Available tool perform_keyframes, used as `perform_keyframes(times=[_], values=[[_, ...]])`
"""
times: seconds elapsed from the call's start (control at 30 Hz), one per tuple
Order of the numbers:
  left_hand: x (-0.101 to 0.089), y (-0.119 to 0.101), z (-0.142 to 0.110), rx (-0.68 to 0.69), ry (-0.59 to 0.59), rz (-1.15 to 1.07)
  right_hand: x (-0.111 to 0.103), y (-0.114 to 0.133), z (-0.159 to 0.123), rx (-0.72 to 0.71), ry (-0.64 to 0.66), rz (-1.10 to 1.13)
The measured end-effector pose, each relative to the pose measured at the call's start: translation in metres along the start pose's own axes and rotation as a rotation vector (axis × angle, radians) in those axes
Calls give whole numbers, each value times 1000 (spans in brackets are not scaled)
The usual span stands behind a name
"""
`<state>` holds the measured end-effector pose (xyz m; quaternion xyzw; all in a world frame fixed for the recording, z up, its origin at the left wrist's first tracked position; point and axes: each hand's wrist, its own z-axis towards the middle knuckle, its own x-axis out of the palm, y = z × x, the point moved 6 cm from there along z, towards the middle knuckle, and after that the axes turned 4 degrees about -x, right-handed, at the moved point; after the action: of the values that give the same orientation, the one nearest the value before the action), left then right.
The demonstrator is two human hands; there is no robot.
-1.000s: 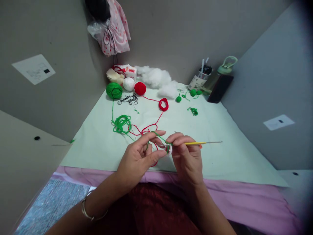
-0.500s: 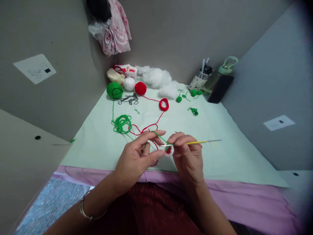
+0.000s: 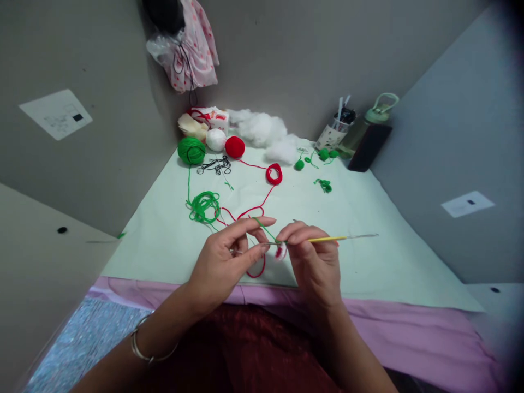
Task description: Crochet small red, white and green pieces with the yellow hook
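My right hand (image 3: pixel 313 256) is closed around a crochet hook (image 3: pixel 327 239) with a yellow grip, held level. A small red-and-white crochet piece (image 3: pixel 280 251) hangs at the hook's shaft beside my right fingertips. My left hand (image 3: pixel 227 256) has green yarn (image 3: pixel 265 228) running over its raised index finger to the hook. Its thumb and middle finger pinch together by the hook's left tip; whether they grip the tip itself I cannot tell. A loop of red yarn (image 3: pixel 257 274) hangs below my left fingers.
Green (image 3: pixel 191 150), white (image 3: pixel 215 140) and red (image 3: pixel 234 147) yarn balls sit at the back left. White stuffing (image 3: pixel 262 130) lies along the back wall. A pen cup (image 3: pixel 333 134), a bottle (image 3: pixel 376 115) and a dark phone-like slab (image 3: pixel 369 148) stand back right. Loose green yarn (image 3: pixel 203 207) lies left.
The crochet piece has turned more edge-on and sits apart from my left thumb, which held its edge before. The hook has shifted slightly to the right.
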<state>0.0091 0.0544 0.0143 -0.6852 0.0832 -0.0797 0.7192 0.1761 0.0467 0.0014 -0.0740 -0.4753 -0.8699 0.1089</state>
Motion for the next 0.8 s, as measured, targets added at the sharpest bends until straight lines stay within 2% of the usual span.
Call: perform_keyframes(times=[0.1,0.27,0.4,0.47,0.57,0.8], values=[[-7,-10,2,149,-18,83,-1,5,2,-12,54,-31],[-8,-23,1,365,20,227,3,24,5,-76,191,-178],[-8,-31,-6,465,-47,322,7,38,0,-191,226,-420],[-8,-30,-8,460,-81,310,10,42,-5,-269,232,-560],[-7,-23,-8,368,-99,198,15,45,-12,-357,231,-708],[-3,-7,-4,99,-9,-25,24,48,-20,-479,294,-874]])
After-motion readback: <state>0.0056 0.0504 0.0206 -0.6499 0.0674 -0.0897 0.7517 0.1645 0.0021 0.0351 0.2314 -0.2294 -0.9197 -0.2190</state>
